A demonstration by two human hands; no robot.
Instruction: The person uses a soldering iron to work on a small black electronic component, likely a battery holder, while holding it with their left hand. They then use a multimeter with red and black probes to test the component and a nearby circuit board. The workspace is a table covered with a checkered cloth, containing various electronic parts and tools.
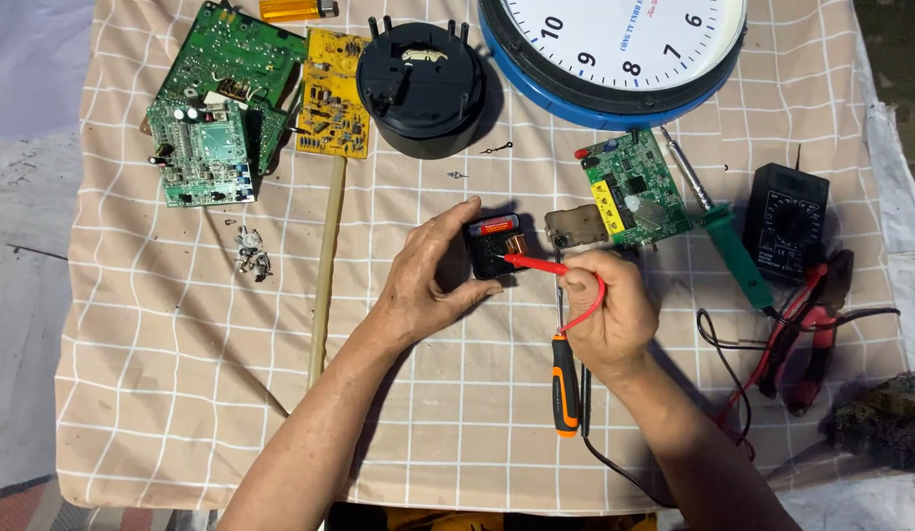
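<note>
One checked beige cloth point(182, 393), spread flat, bears all items. Near its middle: one small black clock movement point(495, 246), square-bodied, with a copper coil showing at its right side. Left hand point(428, 280): fingers curled closed around the movement, thumb at its lower edge, fingertips over its top. Right hand point(607, 310): fingers pinched on one red probe point(536, 264), whose tip touches the movement beside the coil; its red lead loops back over the hand. One screwdriver point(564, 379) with orange and black handle lies just beside the right hand, shaft pointing up the cloth. One black lead point(615, 462) runs off toward the near edge. Circuit boards, four counted: two green ones point(216, 93) overlapping at upper left, one yellow point(331, 93) beside them, one small green point(634, 187) right of centre with a metal tab point(575, 226) at its left. One round black housing point(421, 88), top centre. One wall clock point(615, 49), white face, blue rim, partly out of view. One green-handled soldering iron point(728, 241). One black multimeter point(787, 221). One pair of red-handled pliers point(811, 329). One wooden stick point(324, 270). One orange lighter point(295, 10). One small cluster of loose metal parts point(253, 251); number cannot be told.
</note>
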